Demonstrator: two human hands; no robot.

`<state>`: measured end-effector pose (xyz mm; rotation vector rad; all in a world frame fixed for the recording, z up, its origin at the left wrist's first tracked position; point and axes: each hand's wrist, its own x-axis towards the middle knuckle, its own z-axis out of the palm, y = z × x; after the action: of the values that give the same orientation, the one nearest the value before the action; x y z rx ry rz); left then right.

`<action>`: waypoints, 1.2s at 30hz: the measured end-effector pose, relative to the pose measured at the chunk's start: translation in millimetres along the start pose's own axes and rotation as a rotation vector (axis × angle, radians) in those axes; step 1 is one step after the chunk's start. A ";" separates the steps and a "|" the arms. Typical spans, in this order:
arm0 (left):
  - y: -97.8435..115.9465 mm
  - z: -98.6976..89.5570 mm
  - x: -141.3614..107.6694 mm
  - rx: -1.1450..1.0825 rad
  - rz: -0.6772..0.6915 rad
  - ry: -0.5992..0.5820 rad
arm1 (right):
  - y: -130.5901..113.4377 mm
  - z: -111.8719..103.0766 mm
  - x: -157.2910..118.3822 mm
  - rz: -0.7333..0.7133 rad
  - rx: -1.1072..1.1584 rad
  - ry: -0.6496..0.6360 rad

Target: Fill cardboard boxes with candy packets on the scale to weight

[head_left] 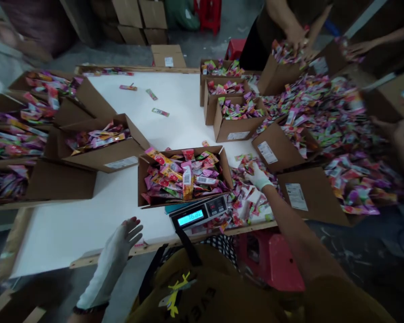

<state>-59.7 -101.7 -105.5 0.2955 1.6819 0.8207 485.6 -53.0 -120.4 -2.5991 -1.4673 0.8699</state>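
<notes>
An open cardboard box (pixel 143 181) full of slim, brightly coloured packets (pixel 168 172) sits on a digital scale (pixel 198 213) with a lit blue display; its digits are hard to read. My left hand (pixel 121 242), in a white glove with bare fingertips, hovers over the table's front edge, fingers stretched out and nothing in them. To the right of the box, my gloved right hand (pixel 258 176) reaches into a loose heap of packets (pixel 247 204). Its fingers are partly lost among the packets, so any grip is unclear.
More filled boxes (pixel 101 150) stand on the left, others (pixel 239 129) at the back right. A large packet pile (pixel 340 116) spreads right, where other people's hands (pixel 296 38) work. Three stray packets (pixel 160 112) lie on the white tabletop (pixel 178 94). A red stool (pixel 284 262) stands below.
</notes>
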 end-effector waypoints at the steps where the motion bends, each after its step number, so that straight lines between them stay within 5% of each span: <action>1: -1.5 -0.3 5.1 0.000 0.011 -0.029 | 3.0 -15.4 -2.1 0.001 0.008 0.007; 6: -5.9 -3.4 27.0 -0.018 0.026 -0.108 | -16.5 -111.9 -42.5 -0.194 0.178 0.035; 10: -3.3 -3.5 25.9 -0.023 0.026 -0.120 | -94.5 -167.8 -97.5 -0.621 0.418 -0.064; 15: 1.6 -5.3 12.1 -0.043 0.060 -0.137 | -209.4 -153.6 -117.9 -1.054 0.210 -0.054; 18: -0.9 -14.5 7.0 -0.060 0.092 -0.140 | -238.1 -128.9 -105.9 -1.120 0.094 -0.078; 24: -12.1 -43.8 2.5 -0.095 0.083 -0.099 | -199.1 -139.9 -122.1 -0.885 0.581 0.127; 28: -9.7 -47.8 -0.7 -0.092 0.107 -0.093 | -155.6 -157.0 -145.0 -0.745 0.655 0.266; 32: 5.9 -30.1 6.7 -0.045 0.147 -0.104 | -129.9 -149.5 -157.1 -0.681 0.526 0.297; 36: 46.9 5.1 12.6 -0.003 0.230 -0.113 | -130.2 -142.9 -165.2 -0.699 0.458 0.278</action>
<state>-69.3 -58.6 -84.6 0.5318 1.5590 0.9579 387.4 -78.9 112.8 -1.6267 -1.6658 0.6176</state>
